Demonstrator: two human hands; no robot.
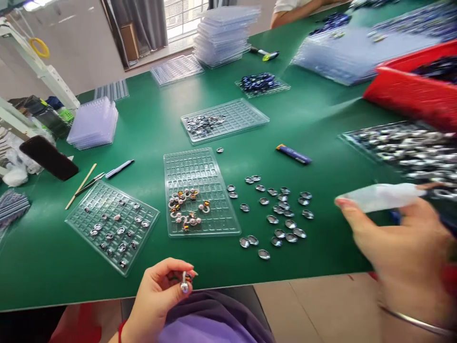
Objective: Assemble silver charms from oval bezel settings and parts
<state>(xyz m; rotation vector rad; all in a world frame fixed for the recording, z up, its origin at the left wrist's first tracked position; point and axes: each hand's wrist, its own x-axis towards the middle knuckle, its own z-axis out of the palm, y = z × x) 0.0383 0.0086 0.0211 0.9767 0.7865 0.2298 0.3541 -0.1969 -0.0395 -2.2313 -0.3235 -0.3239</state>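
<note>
The left hand [157,291] is at the near edge of the green bench [210,259], fingers curled, with a small curved piece [184,286] pinched between thumb and fingertips; a shiny ball shows at the piece's near end. The right hand [403,238], blurred, is off to the right, its thumb and fingers closed around a whitish squeeze bottle [383,196] that lies nearly level in the grip.

Between the hands, loose silver oval pieces [264,254] are scattered on the bench – some touching, others apart. Just left of them lies a clear compartment tray [223,214], with curved pieces [205,206] clustered toward its near left part. Farther left, a smaller clear tray [107,197] sits at a slant and carries small, spread-out metallic parts [121,231]. Beyond its far left corner lie a wooden stick [85,178], tweezers [95,179] and a pen [119,169], with a dark phone [49,157] farther left.

A blue tube with an orange end [294,155] lies beyond the ovals. Farther off, another clear tray [244,116] holds a silver heap on its left half – and a red bin [400,95] stands at the far right.
</note>
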